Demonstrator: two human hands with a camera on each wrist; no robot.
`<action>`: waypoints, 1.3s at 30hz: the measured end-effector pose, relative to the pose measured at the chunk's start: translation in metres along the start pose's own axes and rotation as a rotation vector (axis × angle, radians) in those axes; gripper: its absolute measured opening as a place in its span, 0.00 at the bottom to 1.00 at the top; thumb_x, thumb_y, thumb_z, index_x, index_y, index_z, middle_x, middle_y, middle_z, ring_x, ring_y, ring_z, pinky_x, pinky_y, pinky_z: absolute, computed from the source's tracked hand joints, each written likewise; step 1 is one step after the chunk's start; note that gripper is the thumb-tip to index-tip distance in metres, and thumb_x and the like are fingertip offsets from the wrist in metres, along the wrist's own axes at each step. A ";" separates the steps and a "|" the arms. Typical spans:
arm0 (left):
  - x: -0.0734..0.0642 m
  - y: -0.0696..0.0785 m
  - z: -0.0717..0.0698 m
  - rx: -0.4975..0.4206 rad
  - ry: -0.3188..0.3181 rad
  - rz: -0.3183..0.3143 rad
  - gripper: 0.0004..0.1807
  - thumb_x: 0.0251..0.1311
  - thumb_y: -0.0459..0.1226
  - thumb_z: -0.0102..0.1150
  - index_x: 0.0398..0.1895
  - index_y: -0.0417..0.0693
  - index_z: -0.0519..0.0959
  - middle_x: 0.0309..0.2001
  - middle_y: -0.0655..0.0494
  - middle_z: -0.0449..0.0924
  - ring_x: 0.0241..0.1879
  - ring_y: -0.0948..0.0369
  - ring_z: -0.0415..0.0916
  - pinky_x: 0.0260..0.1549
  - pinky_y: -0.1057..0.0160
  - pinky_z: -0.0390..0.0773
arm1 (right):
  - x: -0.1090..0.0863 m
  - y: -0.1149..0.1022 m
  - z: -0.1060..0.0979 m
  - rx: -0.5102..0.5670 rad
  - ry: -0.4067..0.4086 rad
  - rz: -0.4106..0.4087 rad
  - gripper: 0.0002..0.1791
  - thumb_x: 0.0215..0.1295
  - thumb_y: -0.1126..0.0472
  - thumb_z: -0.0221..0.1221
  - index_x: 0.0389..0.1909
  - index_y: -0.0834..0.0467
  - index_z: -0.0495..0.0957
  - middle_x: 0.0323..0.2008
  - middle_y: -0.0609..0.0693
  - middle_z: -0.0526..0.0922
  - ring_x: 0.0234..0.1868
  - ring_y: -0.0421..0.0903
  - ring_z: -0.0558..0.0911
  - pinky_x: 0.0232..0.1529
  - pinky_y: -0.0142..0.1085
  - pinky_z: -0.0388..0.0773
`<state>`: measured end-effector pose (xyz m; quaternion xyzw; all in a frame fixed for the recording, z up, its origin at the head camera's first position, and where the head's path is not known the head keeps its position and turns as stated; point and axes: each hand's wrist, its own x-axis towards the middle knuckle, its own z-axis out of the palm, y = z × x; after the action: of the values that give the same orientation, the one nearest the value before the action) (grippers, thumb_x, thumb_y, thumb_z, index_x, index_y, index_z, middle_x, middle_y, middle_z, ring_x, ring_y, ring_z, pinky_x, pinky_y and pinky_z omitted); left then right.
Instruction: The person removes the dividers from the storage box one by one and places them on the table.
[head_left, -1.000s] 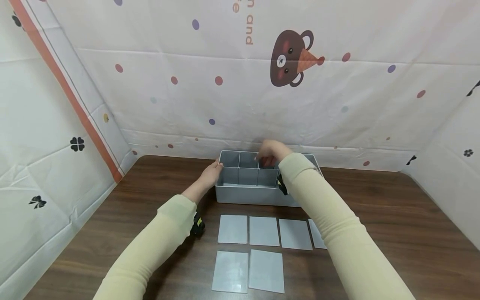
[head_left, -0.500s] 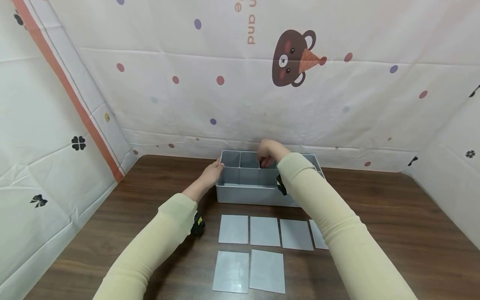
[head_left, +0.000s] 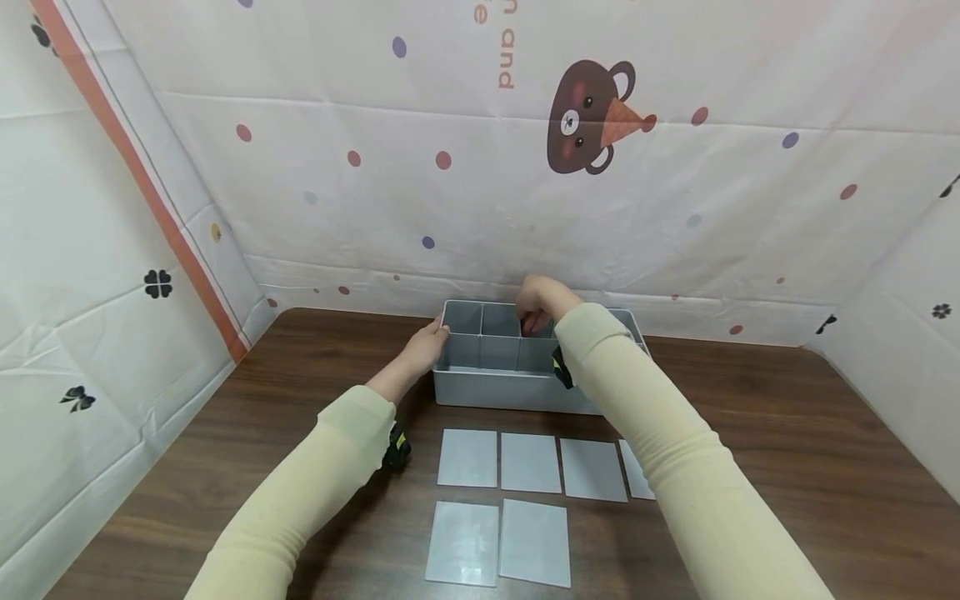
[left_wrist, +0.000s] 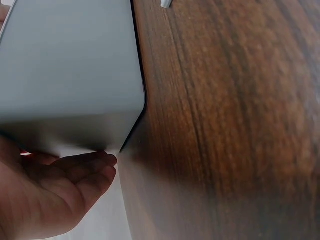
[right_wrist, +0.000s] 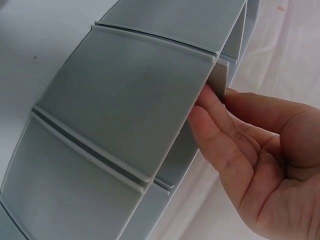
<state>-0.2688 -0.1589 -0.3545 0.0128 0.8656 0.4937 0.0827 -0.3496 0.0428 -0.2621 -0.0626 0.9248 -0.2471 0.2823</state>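
Observation:
A long grey storage box (head_left: 517,392) stands at the back of the table, split into compartments by upright grey panels. My left hand (head_left: 423,346) lies against its left end. In the left wrist view, the fingers (left_wrist: 95,172) of that hand rest along the outside of the end wall. My right hand (head_left: 542,302) reaches over the box from above. Between its thumb and fingers it pinches a thin grey divider panel (right_wrist: 218,80), seen in the right wrist view behind the long lengthwise panels (right_wrist: 125,90). The lower part of the pinched divider is hidden.
Several flat light-grey panels (head_left: 467,458) lie in two rows on the brown wooden table in front of the box. My right sleeve (head_left: 645,417) covers part of one. A patterned white cloth (head_left: 360,208) hangs close behind the box.
My right hand's fingers, one of them stretched toward the left a second ago, have drawn together on the divider. The left hand stays at the box's end.

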 end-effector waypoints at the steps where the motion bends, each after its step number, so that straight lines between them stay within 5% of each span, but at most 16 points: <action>1: 0.000 0.000 0.000 0.001 -0.001 0.000 0.32 0.82 0.41 0.26 0.82 0.35 0.42 0.84 0.40 0.40 0.84 0.47 0.36 0.84 0.48 0.43 | 0.000 0.000 0.000 -0.001 -0.001 0.001 0.16 0.73 0.71 0.54 0.56 0.74 0.78 0.16 0.48 0.80 0.19 0.39 0.81 0.41 0.35 0.89; 12: -0.002 0.001 0.001 -0.004 -0.007 -0.005 0.32 0.82 0.42 0.26 0.82 0.35 0.41 0.84 0.40 0.39 0.84 0.46 0.36 0.84 0.48 0.42 | -0.003 -0.001 -0.003 -0.004 0.028 -0.012 0.16 0.72 0.70 0.54 0.55 0.73 0.79 0.22 0.50 0.81 0.19 0.40 0.81 0.34 0.33 0.88; 24: -0.003 0.003 -0.001 0.010 -0.013 -0.023 0.32 0.83 0.43 0.26 0.83 0.38 0.41 0.84 0.41 0.38 0.84 0.47 0.36 0.84 0.48 0.43 | -0.001 -0.007 -0.007 -0.091 0.071 -0.015 0.13 0.71 0.66 0.59 0.49 0.72 0.82 0.12 0.47 0.81 0.15 0.38 0.81 0.27 0.30 0.85; 39: -0.002 0.002 0.000 0.003 -0.006 -0.025 0.32 0.83 0.43 0.26 0.82 0.36 0.41 0.84 0.40 0.39 0.84 0.46 0.36 0.84 0.48 0.43 | -0.006 -0.011 -0.007 -0.086 0.098 -0.018 0.13 0.70 0.67 0.60 0.48 0.71 0.83 0.14 0.47 0.81 0.16 0.39 0.80 0.27 0.32 0.84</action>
<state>-0.2670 -0.1579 -0.3529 0.0034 0.8662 0.4913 0.0913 -0.3488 0.0382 -0.2488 -0.0709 0.9467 -0.2124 0.2314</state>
